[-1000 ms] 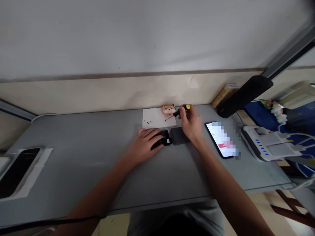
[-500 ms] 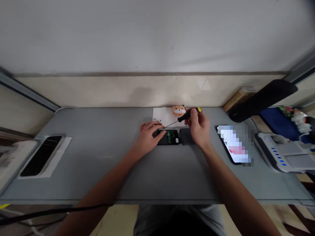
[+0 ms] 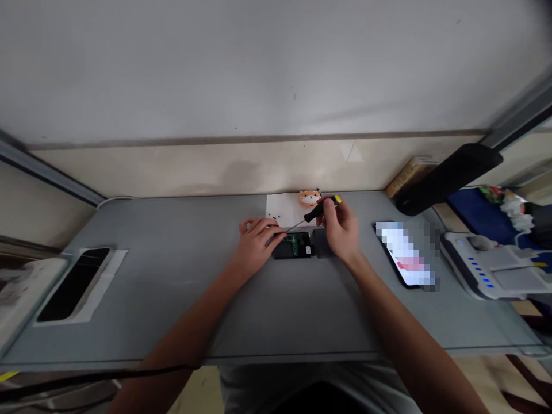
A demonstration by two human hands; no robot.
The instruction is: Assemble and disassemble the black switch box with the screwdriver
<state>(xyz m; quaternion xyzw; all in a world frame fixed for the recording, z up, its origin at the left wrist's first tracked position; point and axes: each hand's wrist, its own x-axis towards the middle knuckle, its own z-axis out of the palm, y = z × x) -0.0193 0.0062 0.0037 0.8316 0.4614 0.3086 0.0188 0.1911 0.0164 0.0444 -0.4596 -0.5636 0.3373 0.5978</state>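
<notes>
My right hand (image 3: pixel 340 225) is shut on a screwdriver (image 3: pixel 321 208) with a black handle and yellow end cap. Its thin shaft slants down-left, and the tip reaches the left end of an open black case (image 3: pixel 297 249) showing a green circuit board. My left hand (image 3: pixel 257 241) lies on that end, fingertips against the case, partly hiding it. A dark grey cover (image 3: pixel 321 242) sits against the case's right side, under my right hand. Behind them lies a white paper sheet (image 3: pixel 278 210) holding several tiny black screws, with an orange dog-shaped figure (image 3: pixel 309 198) at its far edge.
A phone (image 3: pixel 403 253) with a blurred screen lies right of my hands on the grey desk (image 3: pixel 172 299). Further right stand a white device with blue lights (image 3: pixel 478 267), a black lamp head (image 3: pixel 448 178) and a book (image 3: pixel 409 175). A black slot (image 3: pixel 73 284) sits at left.
The screwdriver tip has dropped from above the paper to the case's left end. My left hand has slid left along the case, and the view has shifted slightly.
</notes>
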